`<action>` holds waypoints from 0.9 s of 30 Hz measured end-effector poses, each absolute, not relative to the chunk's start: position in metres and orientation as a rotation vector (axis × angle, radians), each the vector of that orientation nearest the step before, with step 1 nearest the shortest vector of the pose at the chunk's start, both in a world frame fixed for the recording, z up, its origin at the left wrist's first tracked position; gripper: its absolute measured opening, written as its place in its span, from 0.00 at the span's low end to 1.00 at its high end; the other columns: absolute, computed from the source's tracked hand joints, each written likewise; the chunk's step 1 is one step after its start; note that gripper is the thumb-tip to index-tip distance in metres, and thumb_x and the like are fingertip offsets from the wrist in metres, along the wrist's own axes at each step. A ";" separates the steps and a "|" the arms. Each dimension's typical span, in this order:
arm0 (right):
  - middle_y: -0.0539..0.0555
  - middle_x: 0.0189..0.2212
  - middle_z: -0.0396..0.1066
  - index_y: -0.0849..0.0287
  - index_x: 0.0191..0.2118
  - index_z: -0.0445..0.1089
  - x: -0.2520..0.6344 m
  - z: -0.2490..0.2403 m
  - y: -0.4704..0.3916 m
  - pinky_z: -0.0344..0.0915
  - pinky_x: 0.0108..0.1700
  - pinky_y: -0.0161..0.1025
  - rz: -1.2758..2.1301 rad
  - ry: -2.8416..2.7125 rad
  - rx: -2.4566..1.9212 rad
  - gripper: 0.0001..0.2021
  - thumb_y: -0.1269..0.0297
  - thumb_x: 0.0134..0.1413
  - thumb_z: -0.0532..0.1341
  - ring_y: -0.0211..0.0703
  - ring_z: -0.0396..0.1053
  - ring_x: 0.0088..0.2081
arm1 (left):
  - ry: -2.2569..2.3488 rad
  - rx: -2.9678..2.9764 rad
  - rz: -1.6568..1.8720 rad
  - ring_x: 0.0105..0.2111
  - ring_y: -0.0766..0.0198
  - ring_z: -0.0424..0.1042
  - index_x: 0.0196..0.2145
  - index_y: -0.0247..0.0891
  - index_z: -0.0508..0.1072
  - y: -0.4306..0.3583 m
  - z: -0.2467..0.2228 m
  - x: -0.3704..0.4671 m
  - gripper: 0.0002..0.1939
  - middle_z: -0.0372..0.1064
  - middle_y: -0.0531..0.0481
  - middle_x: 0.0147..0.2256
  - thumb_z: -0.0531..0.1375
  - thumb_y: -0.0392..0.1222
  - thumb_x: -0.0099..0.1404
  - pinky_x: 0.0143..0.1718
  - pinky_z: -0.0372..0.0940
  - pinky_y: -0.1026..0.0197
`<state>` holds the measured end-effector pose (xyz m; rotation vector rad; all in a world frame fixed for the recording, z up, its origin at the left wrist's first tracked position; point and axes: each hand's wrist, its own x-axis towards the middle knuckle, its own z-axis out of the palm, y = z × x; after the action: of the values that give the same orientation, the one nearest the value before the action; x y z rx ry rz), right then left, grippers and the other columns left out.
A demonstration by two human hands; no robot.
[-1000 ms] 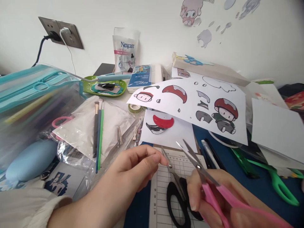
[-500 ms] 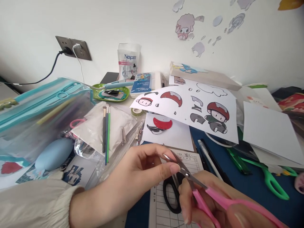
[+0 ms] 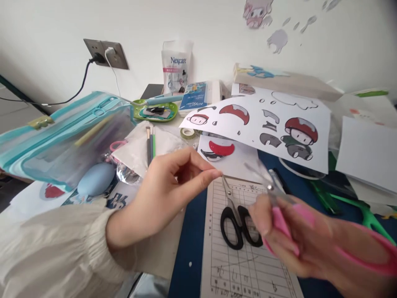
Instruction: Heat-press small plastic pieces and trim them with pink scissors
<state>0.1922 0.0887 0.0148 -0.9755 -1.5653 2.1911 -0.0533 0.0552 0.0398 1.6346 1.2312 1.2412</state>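
Note:
My left hand [image 3: 167, 194] is raised above the table, thumb and forefinger pinched together; whatever sits between the fingertips is too small to make out. To its right, my right hand [image 3: 288, 236] is wrapped round pink-handled scissors [image 3: 282, 225], blurred by motion, with blades pointing up and left. Black-handled scissors [image 3: 237, 225] lie on a lined paper sheet [image 3: 223, 265] between the hands. Behind them, a red crescent piece [image 3: 221, 148] and a black-and-white piece rest on white paper. A larger printed sheet [image 3: 291, 161] shows a red-capped character and separate parts.
On the left are a clear teal-edged pouch [image 3: 71, 145] and a blue oval object [image 3: 96, 179]. Brushes [image 3: 151, 145] lie near a green tray [image 3: 169, 118]. Green scissors [image 3: 369, 215] and white paper [image 3: 369, 153] are at the right. A small white bit [image 3: 190, 264] lies on the blue surface.
My right hand has moved right with the pink scissors, away from my left fingertips. My left hand has shifted slightly left and up. The black scissors are now more fully visible.

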 end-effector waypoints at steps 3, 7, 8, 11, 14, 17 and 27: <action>0.47 0.23 0.60 0.56 0.40 0.74 0.192 0.014 0.087 0.53 0.18 0.35 2.157 -1.506 -0.979 0.24 0.38 0.53 0.66 0.32 0.54 0.19 | 1.260 2.190 0.874 0.18 0.70 0.48 0.19 0.40 0.60 0.048 0.051 -0.063 0.24 0.49 0.60 0.18 0.57 0.41 0.74 0.21 0.46 0.61; 0.44 0.20 0.55 0.54 0.33 0.73 0.190 0.018 0.085 0.43 0.17 0.36 2.113 -1.359 -0.884 0.20 0.41 0.55 0.65 0.29 0.47 0.15 | 1.340 2.406 0.465 0.23 0.68 0.61 0.31 0.39 0.70 0.030 0.058 -0.072 0.08 0.66 0.54 0.28 0.57 0.35 0.71 0.23 0.51 0.61; 0.44 0.19 0.54 0.54 0.32 0.73 0.189 0.020 0.085 0.41 0.18 0.36 2.107 -1.340 -0.863 0.19 0.42 0.55 0.66 0.29 0.47 0.15 | 1.326 2.390 0.400 0.25 0.67 0.65 0.34 0.39 0.71 0.024 0.057 -0.075 0.06 0.69 0.53 0.32 0.57 0.34 0.70 0.25 0.53 0.62; 0.44 0.21 0.55 0.53 0.32 0.74 0.188 0.022 0.085 0.41 0.19 0.37 2.120 -1.361 -0.851 0.18 0.42 0.54 0.67 0.29 0.50 0.15 | 1.224 2.287 0.219 0.28 0.67 0.69 0.34 0.40 0.72 0.005 0.050 -0.081 0.07 0.71 0.53 0.34 0.57 0.34 0.71 0.27 0.57 0.63; 0.44 0.22 0.55 0.53 0.34 0.75 0.188 0.021 0.085 0.40 0.21 0.38 2.120 -1.410 -0.845 0.17 0.43 0.56 0.66 0.28 0.51 0.16 | 1.192 2.245 0.127 0.31 0.66 0.72 0.37 0.42 0.73 -0.009 0.043 -0.083 0.05 0.72 0.54 0.36 0.59 0.34 0.71 0.30 0.59 0.64; 0.43 0.21 0.54 0.54 0.32 0.74 0.187 0.021 0.085 0.40 0.21 0.38 2.082 -1.414 -0.817 0.18 0.44 0.57 0.65 0.27 0.50 0.16 | 1.218 2.233 0.071 0.32 0.65 0.73 0.37 0.41 0.73 -0.013 0.040 -0.078 0.05 0.72 0.53 0.37 0.59 0.33 0.70 0.30 0.60 0.64; 0.43 0.21 0.55 0.57 0.33 0.72 0.183 0.018 0.080 0.40 0.20 0.35 2.016 -1.409 -0.812 0.16 0.48 0.57 0.65 0.26 0.50 0.15 | 1.296 2.243 -0.088 0.29 0.64 0.72 0.31 0.39 0.74 -0.005 0.050 -0.061 0.08 0.73 0.53 0.34 0.59 0.29 0.65 0.28 0.59 0.63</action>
<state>0.1833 0.0795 0.0182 -0.8123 -1.4090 2.0156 -0.0612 -0.0047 0.0499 2.2431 1.2964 -0.0877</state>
